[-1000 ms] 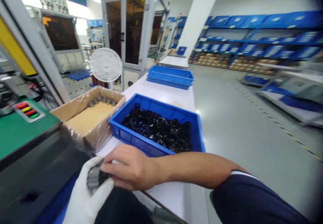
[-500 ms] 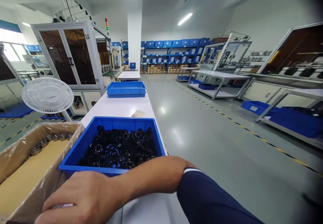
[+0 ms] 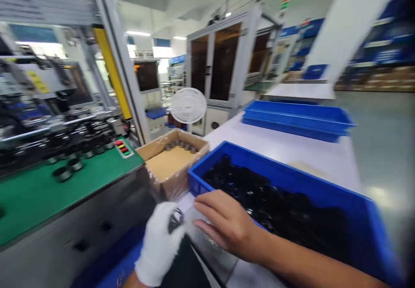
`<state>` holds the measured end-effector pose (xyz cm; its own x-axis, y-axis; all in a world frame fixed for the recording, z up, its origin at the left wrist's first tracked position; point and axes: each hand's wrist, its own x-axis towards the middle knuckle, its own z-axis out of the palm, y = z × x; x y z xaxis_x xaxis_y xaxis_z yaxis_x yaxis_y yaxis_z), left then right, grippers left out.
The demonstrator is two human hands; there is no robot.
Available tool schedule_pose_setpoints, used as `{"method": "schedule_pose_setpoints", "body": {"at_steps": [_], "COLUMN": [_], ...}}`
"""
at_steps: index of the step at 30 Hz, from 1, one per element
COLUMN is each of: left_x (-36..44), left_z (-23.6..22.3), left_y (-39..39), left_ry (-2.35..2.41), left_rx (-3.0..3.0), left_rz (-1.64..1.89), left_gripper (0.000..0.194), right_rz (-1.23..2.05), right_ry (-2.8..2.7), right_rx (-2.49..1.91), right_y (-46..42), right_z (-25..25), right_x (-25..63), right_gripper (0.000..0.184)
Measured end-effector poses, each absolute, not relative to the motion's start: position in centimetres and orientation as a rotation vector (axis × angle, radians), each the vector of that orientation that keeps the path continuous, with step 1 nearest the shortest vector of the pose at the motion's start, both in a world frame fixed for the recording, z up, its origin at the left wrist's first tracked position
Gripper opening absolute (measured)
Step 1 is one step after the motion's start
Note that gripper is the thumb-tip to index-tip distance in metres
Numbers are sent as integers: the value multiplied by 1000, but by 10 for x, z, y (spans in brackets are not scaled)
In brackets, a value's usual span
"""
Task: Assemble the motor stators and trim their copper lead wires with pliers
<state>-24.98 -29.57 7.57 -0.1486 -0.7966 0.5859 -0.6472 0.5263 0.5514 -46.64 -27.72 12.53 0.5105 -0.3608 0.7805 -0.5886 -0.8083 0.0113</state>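
Note:
My left hand (image 3: 160,244), in a white glove, is closed around a small dark ring-shaped part (image 3: 176,219) near the table's front edge. My bare right hand (image 3: 227,225) rests just to its right, fingers stretched toward the part, over something clear and blurred on the white table (image 3: 292,149). Right behind my right hand stands a blue bin (image 3: 324,184) filled with black ring parts (image 3: 275,201).
An open cardboard box (image 3: 171,162) lined with plastic holds a row of metal rings at its far side. To the left is a green machine bench (image 3: 48,188) with dark parts and a button panel (image 3: 123,147). Stacked blue trays (image 3: 295,117) and a white fan (image 3: 188,105) stand farther back.
The view has swung left and down, from the open hall back to the bench. My gloved left hand is in sight again with the dark part; my right hand sits beside it.

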Motion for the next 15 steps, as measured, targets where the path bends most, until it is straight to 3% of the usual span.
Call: {"method": "schedule_pose_setpoints", "body": {"at_steps": [4, 9, 15], "left_x": [-105, 8, 21], "left_z": [148, 194, 186], "left_y": [-298, -334, -344], "left_ry": [-1439, -1384, -1473], "left_rx": [1857, 2141, 2004], "left_rz": [421, 244, 111], "left_gripper": [40, 37, 45], "right_rz": [1186, 1068, 899], "right_ry": [-802, -777, -718], "right_rx": [2433, 2394, 2416], "right_y": [-282, -287, -267], "right_z": [123, 126, 131], "right_x": [-473, -466, -436], "right_gripper": [19, 17, 21]}}
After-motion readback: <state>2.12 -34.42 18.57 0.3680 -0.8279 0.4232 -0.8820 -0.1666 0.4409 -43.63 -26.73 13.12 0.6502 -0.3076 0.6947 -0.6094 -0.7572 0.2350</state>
